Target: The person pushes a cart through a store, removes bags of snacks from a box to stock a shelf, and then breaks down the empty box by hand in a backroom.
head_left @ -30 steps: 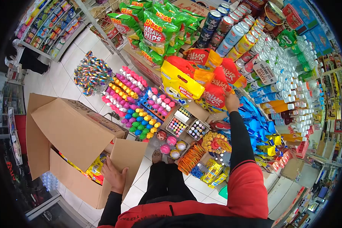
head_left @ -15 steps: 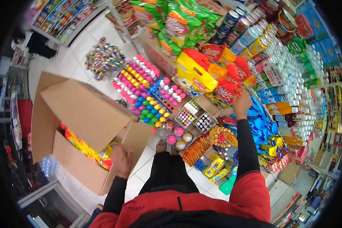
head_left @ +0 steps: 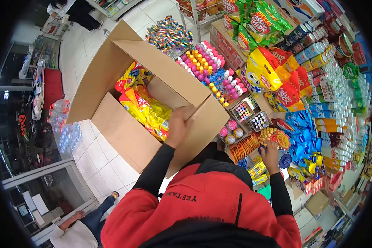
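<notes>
My left hand (head_left: 180, 127) is closed on the near edge of a large open cardboard box (head_left: 124, 136), thumb towards the inside. Inside the box lie red and yellow candy bags (head_left: 142, 105). My right hand (head_left: 270, 157) hangs at the display, fingers loosely apart and nothing visible in them. Just beyond its fingertips are gold-wrapped candies (head_left: 268, 134) and a round red and yellow lollipop pack (head_left: 282, 140). Orange packets (head_left: 244, 149) stand to its left. Further up sit red Value Pack bags (head_left: 289, 93) and a yellow candy bag (head_left: 264, 72).
Blue bags (head_left: 304, 132) and rows of bottles (head_left: 326, 111) fill the right. Green chip bags (head_left: 262, 25) and swirl lollipops (head_left: 169, 35) stand at the back. Another person (head_left: 76, 231) is at lower left, and one more (head_left: 80, 14) at upper left. Shrink-wrapped bottles (head_left: 69, 138) stand left of the box.
My right hand has left the red Value Pack bags and come down beside the gold candies. The view has turned left, and the box's opening and the bags inside show more.
</notes>
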`<state>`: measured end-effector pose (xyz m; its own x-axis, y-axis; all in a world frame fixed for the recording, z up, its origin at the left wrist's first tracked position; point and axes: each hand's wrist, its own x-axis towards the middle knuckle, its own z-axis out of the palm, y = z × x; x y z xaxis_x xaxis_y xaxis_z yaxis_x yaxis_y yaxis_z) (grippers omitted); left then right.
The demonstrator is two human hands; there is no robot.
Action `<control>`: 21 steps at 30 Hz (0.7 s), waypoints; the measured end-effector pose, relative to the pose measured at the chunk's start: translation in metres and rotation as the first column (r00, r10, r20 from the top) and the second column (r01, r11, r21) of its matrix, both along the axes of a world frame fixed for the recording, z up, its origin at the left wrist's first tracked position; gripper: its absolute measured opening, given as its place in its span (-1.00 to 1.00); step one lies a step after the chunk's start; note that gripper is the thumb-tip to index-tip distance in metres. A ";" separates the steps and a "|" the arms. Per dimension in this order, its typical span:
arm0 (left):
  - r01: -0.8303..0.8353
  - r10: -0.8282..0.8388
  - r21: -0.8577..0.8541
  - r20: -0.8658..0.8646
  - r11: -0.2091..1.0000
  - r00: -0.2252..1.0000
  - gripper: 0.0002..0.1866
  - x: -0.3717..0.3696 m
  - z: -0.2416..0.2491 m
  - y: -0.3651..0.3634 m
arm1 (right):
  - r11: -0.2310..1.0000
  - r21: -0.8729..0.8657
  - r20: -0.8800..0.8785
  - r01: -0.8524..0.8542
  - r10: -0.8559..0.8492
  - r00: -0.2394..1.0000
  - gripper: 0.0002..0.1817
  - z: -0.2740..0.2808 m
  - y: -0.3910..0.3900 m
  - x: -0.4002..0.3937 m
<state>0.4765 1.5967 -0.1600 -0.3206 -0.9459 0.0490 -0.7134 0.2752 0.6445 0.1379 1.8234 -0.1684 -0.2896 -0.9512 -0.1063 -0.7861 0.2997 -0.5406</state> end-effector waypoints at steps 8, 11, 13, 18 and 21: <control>-0.481 0.347 -0.044 0.749 0.876 0.564 -0.45 0.098 0.037 -0.079 | 0.981 0.061 -0.035 0.183 -0.181 0.983 -0.72 0.016 0.041 0.012; -0.439 0.304 -0.007 0.731 0.898 0.610 -0.44 0.093 0.021 -0.087 | 0.975 0.065 -0.036 0.211 -0.209 0.977 -0.75 0.010 0.052 0.018; -0.427 0.338 -0.049 0.693 0.903 0.637 -0.51 0.089 0.015 -0.087 | 0.979 0.079 -0.055 0.190 -0.186 0.981 -0.76 0.016 0.049 0.026; -0.230 0.224 -0.066 0.587 0.971 0.778 -0.68 0.117 0.009 -0.099 | 0.989 0.037 -0.017 0.144 -0.144 0.989 -0.76 0.020 0.045 0.035; -0.017 0.010 0.071 0.106 0.997 0.994 -0.77 0.141 0.052 -0.086 | 0.992 -0.004 0.069 0.129 -0.128 0.989 -0.75 0.032 0.030 0.045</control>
<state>0.6172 1.5103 -0.1079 -0.3077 -0.9500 -0.0529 -0.7817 0.2207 0.5833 0.1833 1.8534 -0.1365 -0.4017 -0.9076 -0.1223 -0.7021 0.3909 -0.5951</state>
